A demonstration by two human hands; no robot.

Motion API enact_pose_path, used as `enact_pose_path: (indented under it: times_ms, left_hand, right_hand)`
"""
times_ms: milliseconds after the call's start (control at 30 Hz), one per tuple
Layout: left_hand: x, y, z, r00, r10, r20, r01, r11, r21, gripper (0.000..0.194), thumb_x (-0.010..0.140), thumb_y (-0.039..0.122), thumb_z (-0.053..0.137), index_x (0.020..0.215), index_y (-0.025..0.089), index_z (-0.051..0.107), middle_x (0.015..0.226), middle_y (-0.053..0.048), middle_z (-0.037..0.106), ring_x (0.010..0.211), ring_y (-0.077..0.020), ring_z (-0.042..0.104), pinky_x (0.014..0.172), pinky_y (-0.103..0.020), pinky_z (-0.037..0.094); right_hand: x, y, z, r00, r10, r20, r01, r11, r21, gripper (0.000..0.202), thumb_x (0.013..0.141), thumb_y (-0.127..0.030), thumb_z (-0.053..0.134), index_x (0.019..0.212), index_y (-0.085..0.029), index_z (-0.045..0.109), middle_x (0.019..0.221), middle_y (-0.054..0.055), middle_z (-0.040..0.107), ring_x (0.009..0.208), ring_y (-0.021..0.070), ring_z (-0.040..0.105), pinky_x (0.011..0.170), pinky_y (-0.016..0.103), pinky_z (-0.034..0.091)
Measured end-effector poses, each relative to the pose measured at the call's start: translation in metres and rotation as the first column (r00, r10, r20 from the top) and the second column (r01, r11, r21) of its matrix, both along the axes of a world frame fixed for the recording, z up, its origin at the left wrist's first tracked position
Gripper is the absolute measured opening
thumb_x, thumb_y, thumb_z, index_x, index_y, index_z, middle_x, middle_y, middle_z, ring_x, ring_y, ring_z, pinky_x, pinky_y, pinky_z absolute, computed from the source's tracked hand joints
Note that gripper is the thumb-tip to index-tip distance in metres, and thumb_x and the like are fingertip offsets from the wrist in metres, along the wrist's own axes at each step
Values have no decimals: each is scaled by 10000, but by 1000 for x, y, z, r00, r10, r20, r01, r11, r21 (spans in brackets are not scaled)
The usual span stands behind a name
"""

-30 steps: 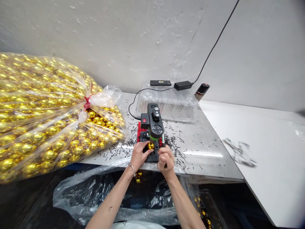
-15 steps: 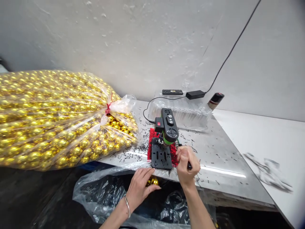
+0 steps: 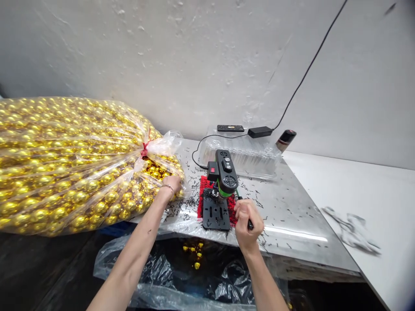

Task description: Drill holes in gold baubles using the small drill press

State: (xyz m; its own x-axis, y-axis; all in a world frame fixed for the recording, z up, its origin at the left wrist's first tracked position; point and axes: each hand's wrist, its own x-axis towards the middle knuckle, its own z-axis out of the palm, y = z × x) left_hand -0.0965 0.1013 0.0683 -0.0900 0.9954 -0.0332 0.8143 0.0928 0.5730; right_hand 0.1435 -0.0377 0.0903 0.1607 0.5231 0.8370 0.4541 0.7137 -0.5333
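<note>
A large clear bag of shiny gold balls (image 3: pixel 81 172), tied with red string, lies on the left. At its right end is my left hand (image 3: pixel 172 183), seen from the back by the gold balls; its fingers are hidden. My right hand (image 3: pixel 249 221) is wrapped round the black lever handle (image 3: pixel 250 225) of a small drill press (image 3: pixel 227 172). The press has a black slotted base plate (image 3: pixel 216 211) and stands on a red mat (image 3: pixel 203 190). Below the table edge, several loose gold balls (image 3: pixel 197 265) are over an open plastic bag (image 3: pixel 155 272).
Behind the press, a clear plastic box (image 3: pixel 246 162) carries a power adapter (image 3: pixel 260 131) and a black flat bar (image 3: pixel 230 128). A spray can (image 3: pixel 286 140) and white gloves (image 3: pixel 353 229) are to the right. Black shavings litter the metal table (image 3: pixel 292 203).
My left hand has moved up and left from above the open bag to the gold balls in the large bag. Several gold balls now show over the open bag. My right hand stays on the handle.
</note>
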Motion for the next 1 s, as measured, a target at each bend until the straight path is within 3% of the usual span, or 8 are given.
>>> enact_pose_path:
  times_ms: [233, 333, 433, 500, 633, 700, 833, 1000]
  left_hand:
    - [-14, -8, 1, 997, 10, 75, -9, 1000, -14, 60, 641, 195, 746, 670, 191, 694, 739, -87, 714, 906, -296, 672, 836, -343, 486]
    - [-27, -21, 5, 924, 66, 376, -75, 997, 10, 188, 740, 300, 709, 876, 171, 722, 801, -61, 712, 818, -225, 668, 777, -315, 514]
    - [-33, -42, 7, 511, 148, 846, -189, 980, -58, 195, 736, 302, 734, 847, 147, 695, 791, -35, 692, 701, -146, 641, 719, -270, 534]
    - [-27, -60, 6, 267, 186, 946, -180, 974, -140, 144, 743, 261, 737, 793, 140, 676, 768, -32, 690, 679, -123, 638, 675, -232, 540]
    - [3, -93, 2, -37, 304, 952, -31, 952, -305, 84, 818, 175, 673, 877, 117, 690, 836, -73, 731, 700, -118, 672, 647, -198, 565]
    - [22, -104, -3, -111, 359, 927, 22, 933, -359, 97, 831, 135, 655, 918, 111, 691, 857, -76, 740, 711, -120, 689, 659, -197, 578]
    - [57, -112, -18, -133, 409, 903, 31, 912, -408, 89, 763, 69, 720, 816, 124, 674, 769, -30, 726, 670, -111, 690, 627, -179, 572]
    - [92, -104, -37, 150, 301, 942, 43, 950, -310, 295, 648, 186, 841, 898, 118, 700, 671, 7, 684, 496, -59, 590, 407, -125, 405]
  right_hand:
    - [1, 1, -1, 1000, 9, 17, -9, 1000, 19, 306, 921, -71, 422, 647, -208, 428, 639, -14, 486, 629, 121, 512, 582, 274, 400]
    - [2, 1, -3, 1000, -4, 25, 3, 1000, 23, 303, 919, -71, 422, 649, -209, 424, 640, -13, 492, 624, 121, 515, 574, 273, 395]
    - [2, 0, -4, 1000, -13, 29, 13, 1000, 18, 307, 920, -78, 423, 642, -209, 425, 643, -9, 507, 625, 124, 524, 574, 276, 395]
    - [2, 0, -4, 1000, -15, 25, 15, 1000, 23, 311, 920, -82, 424, 637, -209, 429, 634, -8, 508, 624, 128, 526, 573, 280, 394]
    - [2, 1, -5, 1000, -22, 16, 22, 999, 26, 314, 922, -92, 425, 631, -211, 437, 623, -8, 508, 617, 132, 528, 567, 283, 394]
    - [2, 0, -4, 1000, -24, 20, 23, 1000, 18, 311, 921, -88, 425, 635, -209, 439, 630, -8, 512, 620, 129, 529, 573, 280, 397]
    - [3, -1, -3, 998, -36, 52, 36, 999, 7, 296, 919, -77, 425, 654, -208, 440, 645, -7, 520, 623, 125, 531, 570, 271, 395]
    - [4, -1, -1, 997, -17, 74, 16, 1000, 16, 289, 911, -58, 421, 667, -210, 441, 641, -11, 513, 637, 126, 533, 579, 266, 408]
